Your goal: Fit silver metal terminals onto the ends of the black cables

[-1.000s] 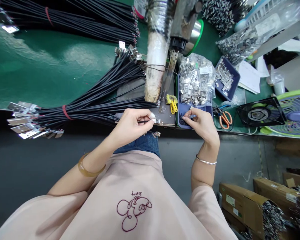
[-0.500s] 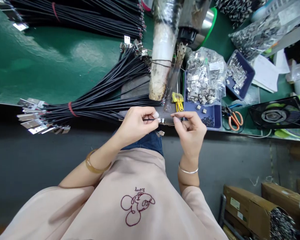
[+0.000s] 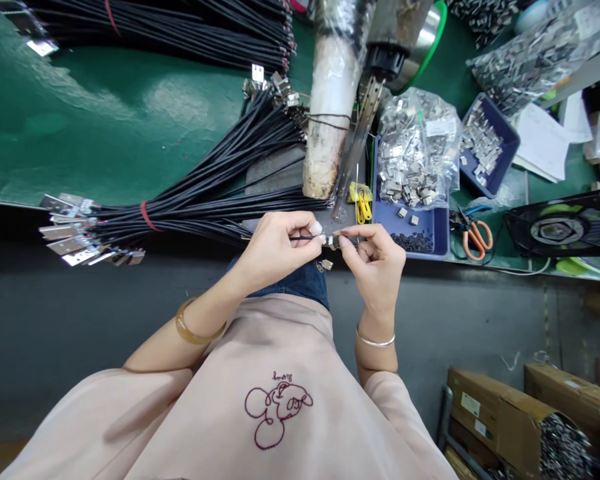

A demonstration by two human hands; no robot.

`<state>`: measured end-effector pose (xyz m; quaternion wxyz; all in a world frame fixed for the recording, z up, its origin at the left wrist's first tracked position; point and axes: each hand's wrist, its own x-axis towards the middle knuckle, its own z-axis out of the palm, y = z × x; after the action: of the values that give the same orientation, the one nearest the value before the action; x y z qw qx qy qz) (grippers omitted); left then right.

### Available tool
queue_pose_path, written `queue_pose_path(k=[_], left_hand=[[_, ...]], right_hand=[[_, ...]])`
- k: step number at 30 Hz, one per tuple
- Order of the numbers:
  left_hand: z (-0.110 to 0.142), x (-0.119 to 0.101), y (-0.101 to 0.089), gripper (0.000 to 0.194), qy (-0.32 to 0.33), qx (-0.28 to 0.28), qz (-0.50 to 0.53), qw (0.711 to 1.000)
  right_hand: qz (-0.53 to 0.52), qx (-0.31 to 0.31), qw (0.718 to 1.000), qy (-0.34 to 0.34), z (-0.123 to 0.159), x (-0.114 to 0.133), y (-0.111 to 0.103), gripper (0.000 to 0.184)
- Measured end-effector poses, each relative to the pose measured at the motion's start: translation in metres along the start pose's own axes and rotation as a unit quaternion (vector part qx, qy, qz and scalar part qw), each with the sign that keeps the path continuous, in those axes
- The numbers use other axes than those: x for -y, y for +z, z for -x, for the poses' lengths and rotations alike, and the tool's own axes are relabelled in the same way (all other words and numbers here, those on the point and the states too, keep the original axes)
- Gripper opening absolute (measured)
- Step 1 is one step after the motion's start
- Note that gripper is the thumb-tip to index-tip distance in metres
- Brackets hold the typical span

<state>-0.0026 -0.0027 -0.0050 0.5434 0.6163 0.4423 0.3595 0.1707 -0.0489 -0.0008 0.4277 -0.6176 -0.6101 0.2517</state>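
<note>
My left hand (image 3: 291, 243) pinches a thin black cable close to its end, just in front of the bench edge. On that end sits a small metal connector (image 3: 331, 241), bridging the gap between my two hands. The thumb and forefinger of my right hand (image 3: 373, 257) close on the connector's right side. Left of my hands lies a bundle of black cables (image 3: 205, 207), tied with a red band, with flat metal plugs (image 3: 73, 230) at its far end. A smaller metal plug (image 3: 326, 265) shows just below the connector, over my lap.
A blue tray (image 3: 437, 230) holds bagged metal shells and small black pieces. Behind my hands stand a white wrapped tube (image 3: 323, 120) and a narrow metal rail (image 3: 365, 127). Orange-handled pliers (image 3: 477, 240), a black fan (image 3: 560, 227) and a second tray (image 3: 507, 157) lie to the right.
My right hand has moved left, and its fingertips have come onto the connector. My left hand keeps its pinch on the cable. The whole view has shifted slightly.
</note>
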Motion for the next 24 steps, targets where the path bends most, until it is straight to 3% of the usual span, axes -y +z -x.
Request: queue_pose_path(k=[9,14,16,20,22,24], left_hand=[[0.000,0.002,-0.002,0.011,0.016,0.022,-0.004,1.000],[0.001,-0.001,-0.005,0.014,0.014,0.021,0.026,0.999],[0.002,-0.002,-0.006,0.014,0.025,0.013,0.032,0.999],[0.002,-0.004,-0.005,0.012,0.044,-0.016,0.058,0.997],[0.003,-0.006,-0.002,0.010,0.046,-0.036,0.060,0.996],[0.003,-0.008,0.000,0.009,0.043,-0.052,0.059,0.996]], right_hand=[[0.040,0.000,0.997,-0.069,0.001,0.006,0.002,0.010],[-0.052,-0.164,0.981,-0.088,0.004,0.011,-0.004,0.012],[-0.083,-0.197,0.973,-0.086,0.006,0.014,-0.005,0.016],[-0.082,-0.168,0.981,-0.043,0.012,0.020,-0.001,0.012],[-0.074,-0.132,0.988,-0.019,0.012,0.019,0.003,0.005],[-0.084,-0.079,0.993,0.009,0.011,0.017,0.008,0.009]])
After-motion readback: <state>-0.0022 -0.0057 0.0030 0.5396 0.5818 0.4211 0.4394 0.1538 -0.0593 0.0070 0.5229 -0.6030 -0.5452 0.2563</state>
